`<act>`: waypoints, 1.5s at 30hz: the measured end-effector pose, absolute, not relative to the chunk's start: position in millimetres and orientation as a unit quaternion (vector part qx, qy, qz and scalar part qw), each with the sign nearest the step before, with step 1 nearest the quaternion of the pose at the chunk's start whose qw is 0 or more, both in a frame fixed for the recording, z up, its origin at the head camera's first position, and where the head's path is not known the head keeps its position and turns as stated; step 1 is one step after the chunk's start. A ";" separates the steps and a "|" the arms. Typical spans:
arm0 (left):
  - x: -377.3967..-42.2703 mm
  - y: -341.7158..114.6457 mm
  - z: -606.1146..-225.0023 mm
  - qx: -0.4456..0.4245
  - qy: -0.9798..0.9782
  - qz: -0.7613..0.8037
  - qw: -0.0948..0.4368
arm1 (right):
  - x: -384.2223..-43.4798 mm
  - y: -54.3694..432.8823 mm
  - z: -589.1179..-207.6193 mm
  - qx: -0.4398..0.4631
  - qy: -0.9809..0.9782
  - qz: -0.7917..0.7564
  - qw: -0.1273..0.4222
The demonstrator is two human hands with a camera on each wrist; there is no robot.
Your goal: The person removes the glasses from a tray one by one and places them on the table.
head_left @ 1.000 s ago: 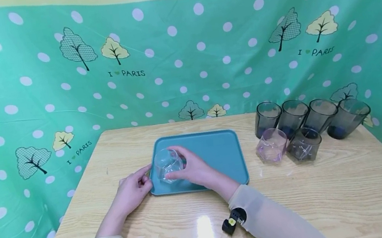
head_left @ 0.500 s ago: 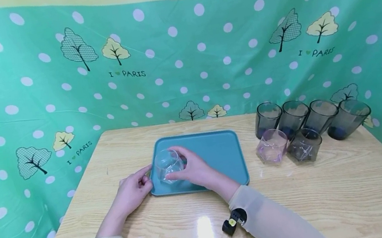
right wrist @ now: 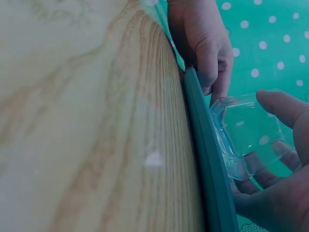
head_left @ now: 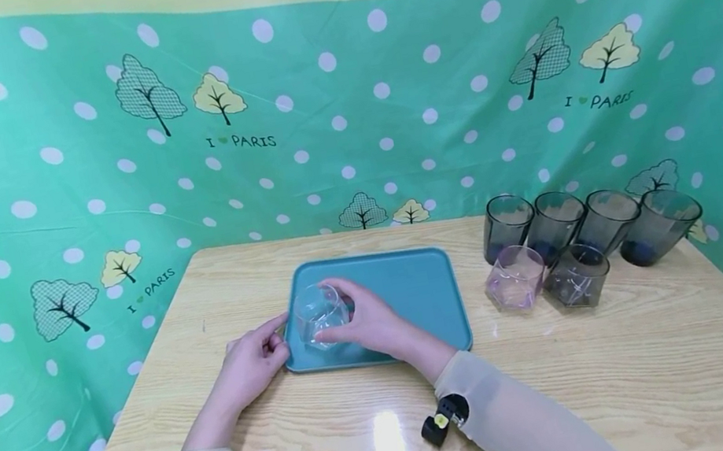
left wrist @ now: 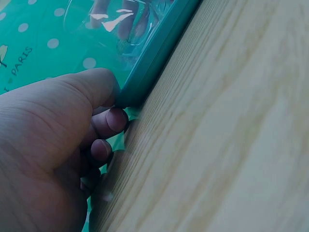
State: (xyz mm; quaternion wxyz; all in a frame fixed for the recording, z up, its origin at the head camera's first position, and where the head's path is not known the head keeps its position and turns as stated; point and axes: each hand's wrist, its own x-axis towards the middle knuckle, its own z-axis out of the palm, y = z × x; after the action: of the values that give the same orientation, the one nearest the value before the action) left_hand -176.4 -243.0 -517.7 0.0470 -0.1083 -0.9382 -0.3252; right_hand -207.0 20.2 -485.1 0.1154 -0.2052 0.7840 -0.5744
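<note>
A clear, faceted drinking glass (head_left: 313,315) stands upright at the left end of the blue tray (head_left: 411,289). My right hand (head_left: 372,321) holds it from the right, thumb on the near side and fingers round the far side. The right wrist view shows thumb and fingers on either side of the clear glass (right wrist: 246,133), close by the tray's edge. At the tray's left side, my left hand (head_left: 255,363) grips the edge. In the left wrist view its thumb (left wrist: 99,84) lies against the tray corner, with other fingers curled below.
Behind right, several tall grey tumblers (head_left: 508,225) stand in a row on the wooden table (head_left: 575,389). In front of them are a low pink glass (head_left: 516,281) and a low dark grey glass (head_left: 577,277). A green dotted cloth (head_left: 345,124) hangs behind.
</note>
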 end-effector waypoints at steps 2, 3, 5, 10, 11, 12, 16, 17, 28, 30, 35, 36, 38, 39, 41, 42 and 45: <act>-176.3 -242.8 -517.9 -0.107 -0.938 -0.325 0.047 | -206.8 21.1 -484.1 -0.206 0.785 -0.573 0.118; -176.2 -242.7 -517.9 -0.107 -0.939 -0.325 0.047 | -206.9 21.6 -483.7 -0.206 0.785 -0.573 0.118; -176.1 -242.5 -517.9 -0.106 -0.939 -0.324 0.046 | -206.8 22.6 -482.5 -0.205 0.785 -0.573 0.120; -175.8 -242.2 -517.0 -0.104 -0.937 -0.329 0.047 | -207.9 24.9 -479.7 -0.201 0.784 -0.574 0.121; -175.7 -242.2 -516.7 -0.105 -0.937 -0.330 0.048 | -208.1 25.2 -479.2 -0.199 0.784 -0.575 0.122; -175.6 -242.2 -516.6 -0.107 -0.936 -0.331 0.049 | -208.3 25.5 -478.6 -0.198 0.785 -0.574 0.123; -175.0 -242.4 -516.3 -0.108 -0.937 -0.329 0.052 | -208.6 26.7 -476.3 -0.195 0.786 -0.573 0.126; -174.9 -242.5 -516.2 -0.108 -0.937 -0.328 0.052 | -208.6 26.9 -475.6 -0.195 0.785 -0.574 0.127; -174.6 -243.2 -516.2 -0.102 -0.938 -0.328 0.043 | -209.3 30.5 -469.6 -0.195 0.778 -0.583 0.128; -175.0 -243.3 -516.8 -0.103 -0.939 -0.327 0.043 | -209.2 31.4 -468.1 -0.192 0.778 -0.584 0.127; -175.9 -243.5 -517.8 -0.104 -0.939 -0.324 0.046 | -207.9 35.0 -461.7 -0.185 0.779 -0.586 0.123; -176.0 -243.6 -517.8 -0.104 -0.939 -0.324 0.047 | -207.3 35.9 -460.3 -0.184 0.780 -0.585 0.122; -176.1 -243.8 -518.1 -0.104 -0.939 -0.324 0.048 | -206.1 37.5 -457.1 -0.181 0.782 -0.584 0.119; -176.1 -243.8 -518.2 -0.104 -0.939 -0.324 0.048 | -205.4 38.5 -455.4 -0.178 0.783 -0.584 0.118; -176.0 -243.5 -517.8 -0.104 -0.938 -0.326 0.048 | -204.4 40.4 -452.3 -0.175 0.785 -0.582 0.115; -175.9 -243.4 -517.5 -0.105 -0.938 -0.327 0.049 | -203.9 41.4 -450.6 -0.174 0.786 -0.582 0.115; -175.6 -243.0 -516.4 -0.107 -0.938 -0.326 0.053 | -203.1 44.7 -445.8 -0.176 0.787 -0.581 0.114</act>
State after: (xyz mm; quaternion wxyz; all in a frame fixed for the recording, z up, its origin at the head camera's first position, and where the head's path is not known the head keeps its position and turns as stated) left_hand -175.6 -243.0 -516.4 0.0531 -0.1073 -0.9377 -0.3262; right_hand -203.1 44.7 -445.8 0.1140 -0.1756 0.7868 -0.5806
